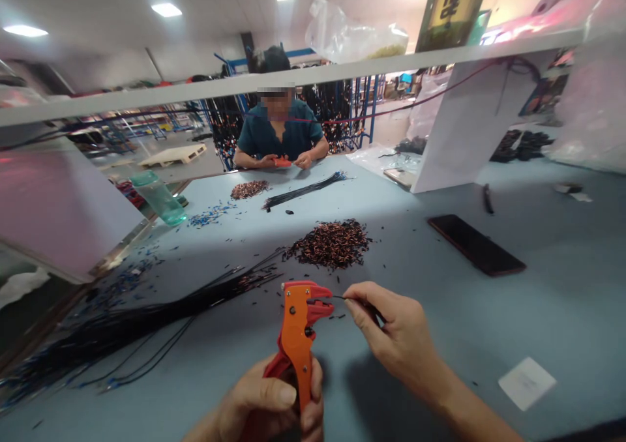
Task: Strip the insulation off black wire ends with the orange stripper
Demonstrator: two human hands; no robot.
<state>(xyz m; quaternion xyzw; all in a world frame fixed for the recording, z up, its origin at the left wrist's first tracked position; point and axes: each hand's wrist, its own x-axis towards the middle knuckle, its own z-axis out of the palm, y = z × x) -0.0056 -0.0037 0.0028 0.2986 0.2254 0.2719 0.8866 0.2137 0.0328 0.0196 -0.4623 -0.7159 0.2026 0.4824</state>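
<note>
My left hand [278,396] is wrapped round the handles of an orange and red wire stripper [296,328], its jaws pointing right. Between thumb and forefinger, my right hand [391,324] pinches a thin black wire [338,296]. The wire's end reaches the stripper's jaws; whether it lies between them is hard to make out. Beyond the tool lies a heap of short black and copper-coloured pieces [332,243]. A long bundle of black wires [147,324], some with blue ends, stretches across the table on the left.
A black phone [476,243] and a white paper square [527,383] lie to the right. Across the table a person [278,129] holds a red tool near another wire bundle [306,191]. A green bottle [161,197] stands at the left. A white shelf [220,93] spans overhead.
</note>
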